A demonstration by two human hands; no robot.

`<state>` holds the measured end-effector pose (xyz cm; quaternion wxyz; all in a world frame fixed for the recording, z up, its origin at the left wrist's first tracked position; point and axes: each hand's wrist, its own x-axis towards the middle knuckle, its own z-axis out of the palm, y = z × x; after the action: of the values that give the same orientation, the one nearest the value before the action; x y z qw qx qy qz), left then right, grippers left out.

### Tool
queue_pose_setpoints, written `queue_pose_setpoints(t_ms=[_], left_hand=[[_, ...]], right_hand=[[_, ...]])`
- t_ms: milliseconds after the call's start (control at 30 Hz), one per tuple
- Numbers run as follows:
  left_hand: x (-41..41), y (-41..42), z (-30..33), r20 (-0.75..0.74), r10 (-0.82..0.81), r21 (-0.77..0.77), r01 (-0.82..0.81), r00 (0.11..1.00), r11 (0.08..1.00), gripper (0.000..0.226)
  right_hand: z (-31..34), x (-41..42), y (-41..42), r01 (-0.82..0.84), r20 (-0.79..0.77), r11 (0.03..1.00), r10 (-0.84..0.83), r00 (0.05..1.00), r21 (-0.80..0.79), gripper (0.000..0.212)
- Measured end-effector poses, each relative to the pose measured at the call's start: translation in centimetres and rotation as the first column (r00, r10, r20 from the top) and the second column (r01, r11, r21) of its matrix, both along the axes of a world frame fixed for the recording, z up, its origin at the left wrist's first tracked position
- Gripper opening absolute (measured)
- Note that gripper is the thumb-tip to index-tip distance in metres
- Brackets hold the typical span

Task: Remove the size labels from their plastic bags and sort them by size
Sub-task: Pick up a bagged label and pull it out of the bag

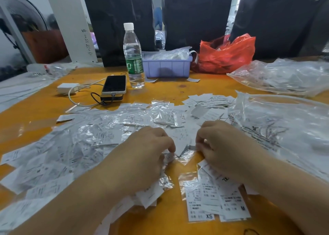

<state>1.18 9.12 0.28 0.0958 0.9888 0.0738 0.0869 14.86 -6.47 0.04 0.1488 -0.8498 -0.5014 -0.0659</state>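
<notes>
White size labels and small clear plastic bags (92,138) lie scattered over the orange table (35,106). My left hand (142,151) and my right hand (220,142) both pinch one small clear bag with a white label (181,145) between them, low over the table. Near my right wrist lies a small stack of labels (213,202) marked XS, M and XL. More loose labels (208,101) sit behind my hands.
A water bottle (133,56), a phone (114,84) on a power bank with cable and charger (67,87), a purple bin (167,65) and a red plastic bag (226,54) stand at the back. Large clear bags (284,120) fill the right side.
</notes>
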Motion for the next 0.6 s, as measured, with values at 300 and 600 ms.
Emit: queue_pose_setpoints(t_ms=[300,600], left_hand=[[-0.1,-0.4,0.3,0.138,0.005,-0.198,0.023,0.99,0.98,0.017],[0.0,-0.2,0.2,0.201,0.07,-0.301,-0.007,0.977,0.954,0.026]], right_hand=[[1.1,-0.7,-0.5,-0.029,-0.042,0.966,0.042,0.998,0.255,0.016],[1.4,-0.4,-0.9,-0.051,-0.085,0.93,0.088,0.993,0.363,0.025]])
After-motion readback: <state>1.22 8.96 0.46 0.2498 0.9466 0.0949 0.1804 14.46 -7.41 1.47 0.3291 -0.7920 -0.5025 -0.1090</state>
